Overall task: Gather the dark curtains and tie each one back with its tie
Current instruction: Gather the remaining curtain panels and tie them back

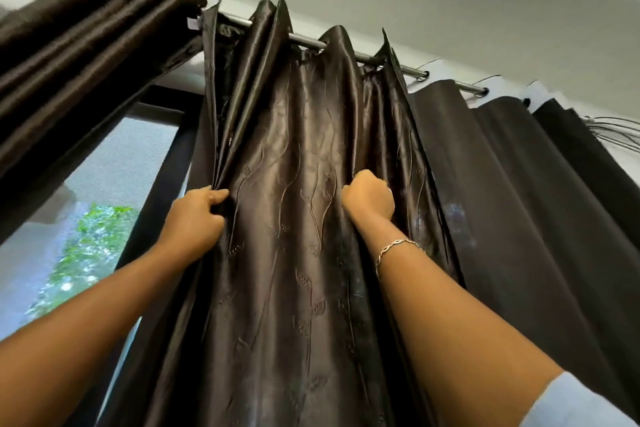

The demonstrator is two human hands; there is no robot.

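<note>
Below the metal rod (308,40), centre: dark patterned curtain (294,184), hanging in pleats. Its left edge folds are pinched by the left hand (194,215); the right hand (369,199), curled into a fist, grips a pleat nearer its right edge. Left of the edge: uncovered window (86,218). Right, adjoining: plain black curtain (519,201).

I read middle curtain (294,149) as glossy satin cloth, raised vine pattern. Right of it, dark panel (519,201) matt, smooth cloth. Left of it, bunched curtain (79,28) ribbed, faint sheen. Above it, rod (306,40) polished metal. Bracelet (394,248) shiny metal chain.
</note>
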